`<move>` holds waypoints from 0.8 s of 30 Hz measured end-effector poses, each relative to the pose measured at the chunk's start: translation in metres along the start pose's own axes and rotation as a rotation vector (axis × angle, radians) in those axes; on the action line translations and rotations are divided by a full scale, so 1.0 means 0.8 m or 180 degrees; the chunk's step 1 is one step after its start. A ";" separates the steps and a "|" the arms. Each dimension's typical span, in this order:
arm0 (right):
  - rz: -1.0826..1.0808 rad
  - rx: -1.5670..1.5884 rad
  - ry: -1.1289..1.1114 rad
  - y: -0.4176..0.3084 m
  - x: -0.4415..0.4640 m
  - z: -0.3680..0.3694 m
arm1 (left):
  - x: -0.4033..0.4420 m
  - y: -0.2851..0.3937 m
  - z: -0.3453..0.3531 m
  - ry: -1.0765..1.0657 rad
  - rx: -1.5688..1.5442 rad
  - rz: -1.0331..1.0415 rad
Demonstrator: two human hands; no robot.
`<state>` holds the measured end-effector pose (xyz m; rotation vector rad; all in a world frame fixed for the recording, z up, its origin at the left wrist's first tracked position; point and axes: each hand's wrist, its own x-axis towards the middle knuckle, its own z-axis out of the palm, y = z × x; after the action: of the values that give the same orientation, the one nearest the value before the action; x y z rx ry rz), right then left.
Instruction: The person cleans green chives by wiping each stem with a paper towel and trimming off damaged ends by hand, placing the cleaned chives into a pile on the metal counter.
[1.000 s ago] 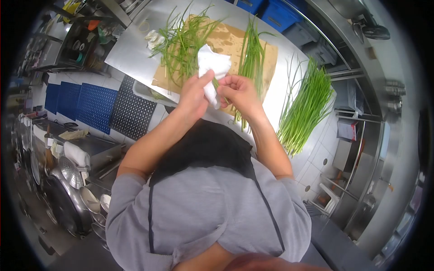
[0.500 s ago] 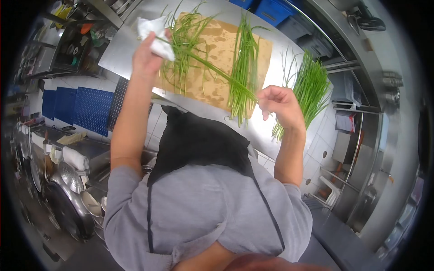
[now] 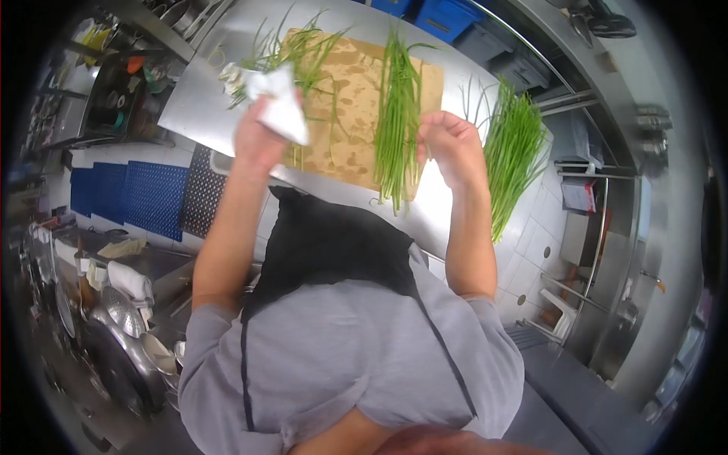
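My left hand [image 3: 259,138] is closed round a crumpled white cloth [image 3: 280,102], above the left side of a brown cutting board [image 3: 356,83]. Loose green stalks [image 3: 311,53] lie under and behind the cloth. A neat bunch of long green stalks [image 3: 396,114] rests on the board's right part. Just right of that bunch is my right hand [image 3: 451,144], its fingers pinched together; what they hold, if anything, is too small to make out.
A large pile of green stalks [image 3: 512,144] lies at the right of the steel table [image 3: 205,87]. White scraps [image 3: 230,74] sit at the table's left. Blue bins [image 3: 447,19] stand behind. Blue mats [image 3: 155,199] are on the left.
My hands were together at the cloth, then spread with stalks stretched between them. Now no stalks span them; my left hand has come slightly down and right, my right hand up and left.
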<state>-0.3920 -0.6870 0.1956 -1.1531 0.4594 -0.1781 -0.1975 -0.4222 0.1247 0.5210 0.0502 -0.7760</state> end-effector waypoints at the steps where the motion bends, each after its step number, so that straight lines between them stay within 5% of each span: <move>1: -0.0082 0.0175 0.0031 -0.002 0.003 0.011 | -0.009 -0.021 0.013 -0.0147 -0.0057 -0.0172; 5: -0.0269 0.0533 0.0033 -0.012 0.010 0.061 | -0.031 -0.067 0.052 -0.0069 -0.0053 -0.0389; 12: 0.0060 -0.0305 -0.0286 0.049 0.020 0.092 | -0.056 -0.081 0.075 -0.0340 -0.0031 -0.0401; 21: -0.0706 -0.1820 0.0212 0.065 0.005 0.096 | -0.060 -0.105 0.088 0.0167 0.0705 -0.0362; 24: -0.0770 -0.1370 0.0443 0.062 0.000 0.098 | -0.060 -0.104 0.090 0.0333 0.0698 -0.0405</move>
<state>-0.3624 -0.6011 0.1759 -1.6266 0.4941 -0.3846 -0.2991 -0.4737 0.1628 0.7723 0.0967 -0.8834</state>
